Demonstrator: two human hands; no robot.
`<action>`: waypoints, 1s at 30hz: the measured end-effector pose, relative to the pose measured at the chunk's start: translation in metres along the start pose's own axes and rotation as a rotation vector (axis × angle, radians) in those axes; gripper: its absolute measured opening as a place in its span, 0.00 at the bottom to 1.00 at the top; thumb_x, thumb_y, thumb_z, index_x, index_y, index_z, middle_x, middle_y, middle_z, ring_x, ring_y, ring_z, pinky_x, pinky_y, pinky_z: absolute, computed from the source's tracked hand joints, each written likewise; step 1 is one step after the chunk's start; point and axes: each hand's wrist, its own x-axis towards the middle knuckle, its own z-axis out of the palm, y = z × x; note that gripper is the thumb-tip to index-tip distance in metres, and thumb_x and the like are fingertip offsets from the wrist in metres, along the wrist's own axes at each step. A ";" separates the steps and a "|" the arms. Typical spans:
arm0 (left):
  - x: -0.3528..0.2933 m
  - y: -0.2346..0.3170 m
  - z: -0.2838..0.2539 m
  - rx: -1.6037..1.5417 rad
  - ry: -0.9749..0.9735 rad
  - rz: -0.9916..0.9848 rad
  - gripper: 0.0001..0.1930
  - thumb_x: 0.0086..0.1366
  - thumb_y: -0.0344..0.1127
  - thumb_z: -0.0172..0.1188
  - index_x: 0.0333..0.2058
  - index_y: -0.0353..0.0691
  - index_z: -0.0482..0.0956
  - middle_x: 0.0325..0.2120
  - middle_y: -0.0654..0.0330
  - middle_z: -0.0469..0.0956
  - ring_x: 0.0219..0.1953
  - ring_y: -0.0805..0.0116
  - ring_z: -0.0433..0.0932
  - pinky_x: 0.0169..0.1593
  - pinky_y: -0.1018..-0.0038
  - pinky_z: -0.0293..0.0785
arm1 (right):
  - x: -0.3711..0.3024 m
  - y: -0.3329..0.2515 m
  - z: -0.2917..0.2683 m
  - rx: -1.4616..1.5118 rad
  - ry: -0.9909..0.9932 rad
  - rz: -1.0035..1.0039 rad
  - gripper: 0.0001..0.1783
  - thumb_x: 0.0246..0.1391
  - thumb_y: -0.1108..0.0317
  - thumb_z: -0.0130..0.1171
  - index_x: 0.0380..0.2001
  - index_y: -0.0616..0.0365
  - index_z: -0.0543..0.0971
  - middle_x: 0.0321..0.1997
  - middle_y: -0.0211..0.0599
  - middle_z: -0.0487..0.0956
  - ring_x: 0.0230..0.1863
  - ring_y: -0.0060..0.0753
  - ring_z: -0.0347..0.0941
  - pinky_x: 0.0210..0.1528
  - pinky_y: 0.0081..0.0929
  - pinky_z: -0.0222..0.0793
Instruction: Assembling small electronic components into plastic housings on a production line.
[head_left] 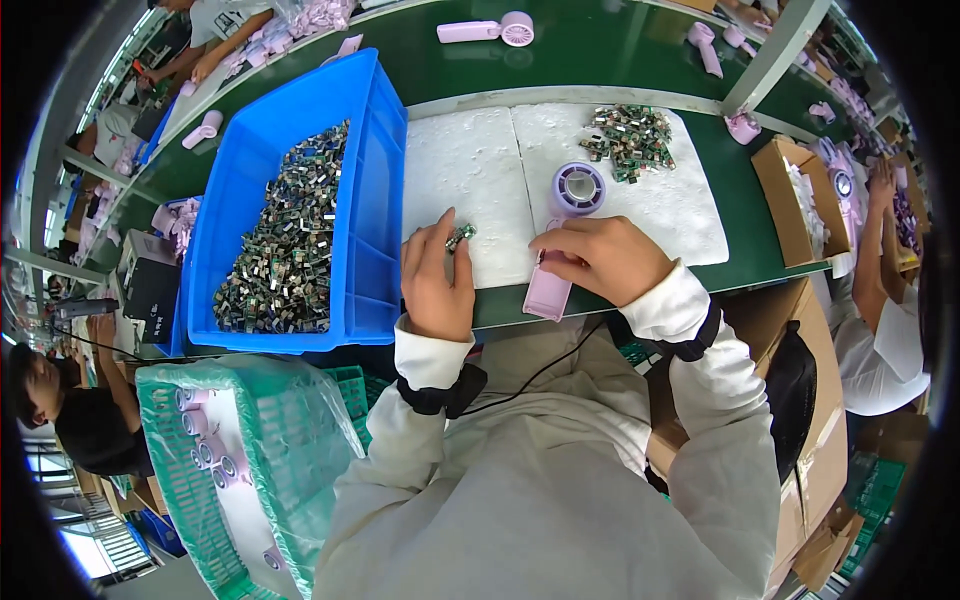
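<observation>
A pink handheld fan with a purple round head (578,189) lies on the white foam, its open handle shell (547,295) pointing toward me. My right hand (612,258) covers the middle of that handle, thumb and fingers pinched over its hollow. A dark bit shows by the fingertips; what they pinch is hidden. To its left, my left hand (436,280) has thumb and forefinger around a few small green circuit boards (460,237) just above or on the foam. Farther back on the right lies a pile of circuit boards (632,142).
At left stands a blue bin (374,200) full of circuit boards. Below it is a green crate (160,440) with plastic lining and several fan parts. Another pink fan (488,30) lies on the green bench beyond. A cardboard box (775,200) sits right. Other people work at both sides.
</observation>
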 end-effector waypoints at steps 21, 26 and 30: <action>-0.007 0.028 0.022 -0.777 -0.239 -0.171 0.11 0.65 0.23 0.61 0.46 0.34 0.81 0.40 0.57 0.81 0.43 0.72 0.80 0.48 0.76 0.75 | -0.008 -0.013 0.013 -0.003 0.241 0.064 0.06 0.54 0.69 0.64 0.33 0.60 0.83 0.25 0.41 0.79 0.26 0.46 0.76 0.31 0.38 0.71; -0.006 0.036 0.020 -0.917 -0.236 -0.343 0.12 0.67 0.22 0.60 0.49 0.31 0.79 0.41 0.58 0.81 0.46 0.73 0.79 0.51 0.77 0.75 | -0.014 -0.011 0.016 0.151 0.286 0.122 0.05 0.50 0.72 0.67 0.31 0.59 0.83 0.23 0.37 0.76 0.25 0.41 0.72 0.30 0.36 0.69; -0.002 0.038 0.019 -0.933 -0.212 -0.403 0.15 0.66 0.22 0.61 0.52 0.32 0.76 0.43 0.57 0.82 0.47 0.73 0.79 0.51 0.77 0.75 | -0.009 -0.002 0.020 0.087 0.395 0.012 0.05 0.48 0.75 0.66 0.31 0.59 0.83 0.23 0.35 0.71 0.27 0.38 0.67 0.30 0.33 0.64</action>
